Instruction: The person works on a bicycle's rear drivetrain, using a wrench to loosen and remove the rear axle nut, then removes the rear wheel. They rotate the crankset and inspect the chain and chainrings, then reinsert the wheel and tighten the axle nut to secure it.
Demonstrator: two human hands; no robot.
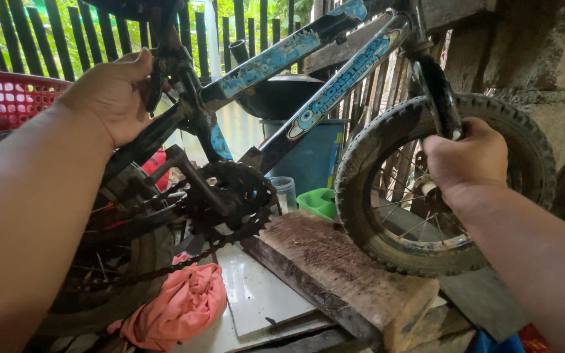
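While both hands are gripping the small bicycle [276, 98], it is resting upside down on the wooden plank [335, 268]

The left hand [109, 98] is closing its fingers around the frame near the seat post area, and the right hand [462, 160] is wrapping shut around the front fork [436, 98] just beside the front wheel [374, 196], whose tyre is touching the plank. The chainring and crank [230, 196] are sitting between the hands, with the chain hanging slack toward the rear wheel [119, 274]. An orange-pink cloth [178, 307] is lying below, a red crate [8, 98] behind the left forearm. For a steady hold, keeping both grips firm and the tyre seated squarely on the plank looks advisable, with fingers staying clear of chain and spokes
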